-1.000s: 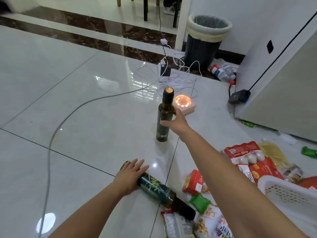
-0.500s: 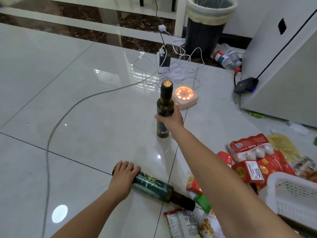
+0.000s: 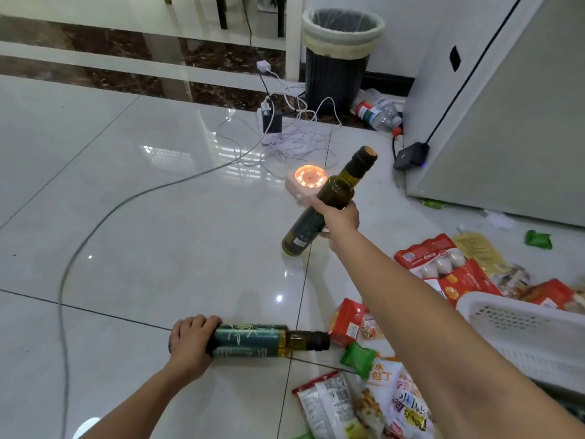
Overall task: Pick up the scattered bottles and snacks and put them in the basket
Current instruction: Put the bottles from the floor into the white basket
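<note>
Both hands grip bottles over the tile floor.

The right hand [image 3: 340, 218], arm stretched forward, wraps an olive bottle [image 3: 329, 198] at mid-body, tilted with its cap up and right, base off the floor. The left hand [image 3: 191, 340] closes over the base of a teal bottle [image 3: 253, 340] lying flat. Snacks [image 3: 443, 264] lie scattered beside the white basket [image 3: 522, 331].
</note>
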Tool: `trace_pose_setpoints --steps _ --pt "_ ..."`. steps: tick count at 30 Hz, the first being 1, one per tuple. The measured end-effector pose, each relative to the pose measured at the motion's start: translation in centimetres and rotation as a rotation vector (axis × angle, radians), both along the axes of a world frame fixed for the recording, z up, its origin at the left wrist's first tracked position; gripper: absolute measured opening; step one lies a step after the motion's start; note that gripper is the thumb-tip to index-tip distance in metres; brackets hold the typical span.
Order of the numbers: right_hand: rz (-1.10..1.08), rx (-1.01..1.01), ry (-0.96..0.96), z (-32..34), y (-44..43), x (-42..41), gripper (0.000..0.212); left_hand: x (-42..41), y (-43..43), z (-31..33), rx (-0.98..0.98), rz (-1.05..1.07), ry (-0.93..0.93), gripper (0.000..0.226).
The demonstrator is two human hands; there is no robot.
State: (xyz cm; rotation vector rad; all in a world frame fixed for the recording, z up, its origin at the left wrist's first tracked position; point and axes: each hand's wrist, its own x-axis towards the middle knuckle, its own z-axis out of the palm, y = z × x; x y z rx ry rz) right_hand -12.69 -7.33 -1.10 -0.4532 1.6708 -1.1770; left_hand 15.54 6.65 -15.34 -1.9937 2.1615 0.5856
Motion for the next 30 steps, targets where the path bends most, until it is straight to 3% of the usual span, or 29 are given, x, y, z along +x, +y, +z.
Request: trace_pose_setpoints --steps 7,12,17,22,25,30 --pt "-0.233 -0.094 0.040 4.2 2.3 -5.7 0.051 -2.0 -3.3 5.5 -0.044 0.175 0.261 0.058" --pt "-0.441 -0.130 0.078 7.6 6.2 -11.1 0.047 -6.9 -7.2 11.0 -0.097 0.126 0.470 0.059" --pt "-0.639 -0.155 0.118 10.5 12.7 -17.3 0.045 -16.5 -8.5 15.3 0.048 0.024 0.691 0.059" --pt "-0.849 -0.071 0.118 11.2 22.3 -23.6 0.056 -28.3 -7.0 15.2 0.186 -0.130 0.794 0.059" --pt "-0.957 0.012 0.113 10.6 28.1 -25.6 0.060 -34.4 -1.9 18.1 0.275 -0.252 0.819 0.058" --pt "-0.996 0.252 0.146 7.4 35.3 -26.2 0.060 -41.4 4.9 17.6 0.463 -0.432 0.742 0.056"
